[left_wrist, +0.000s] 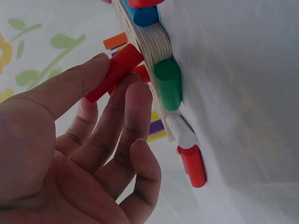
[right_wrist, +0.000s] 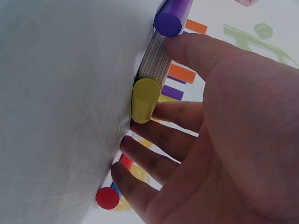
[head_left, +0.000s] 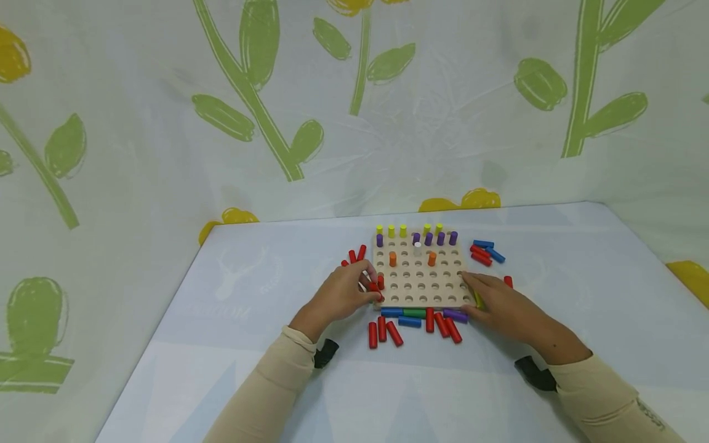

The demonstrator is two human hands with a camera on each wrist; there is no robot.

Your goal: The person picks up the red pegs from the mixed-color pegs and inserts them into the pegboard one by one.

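A light wooden pegboard [head_left: 412, 293] lies on the table, with yellow, purple, orange, white and red pegs standing in it. At its left edge my left hand [head_left: 344, 291] pinches a red peg [left_wrist: 119, 70] between thumb and fingers, tilted just above the board. Beside it a red peg [head_left: 380, 282] stands upright in a hole. My right hand [head_left: 501, 306] rests at the board's front right corner, thumb and index finger touching the edge, other fingers loosely extended. A yellow peg [right_wrist: 145, 100] lies along that edge by its fingers, and a purple peg [right_wrist: 169, 21] near its thumb.
Loose red pegs [head_left: 382, 329] lie in front of the board, with blue pegs [head_left: 410, 322] and a green peg [head_left: 414, 313] along its front edge. More red pegs [head_left: 362, 252] lie to the left. Red and blue pegs [head_left: 495, 254] lie to the right.
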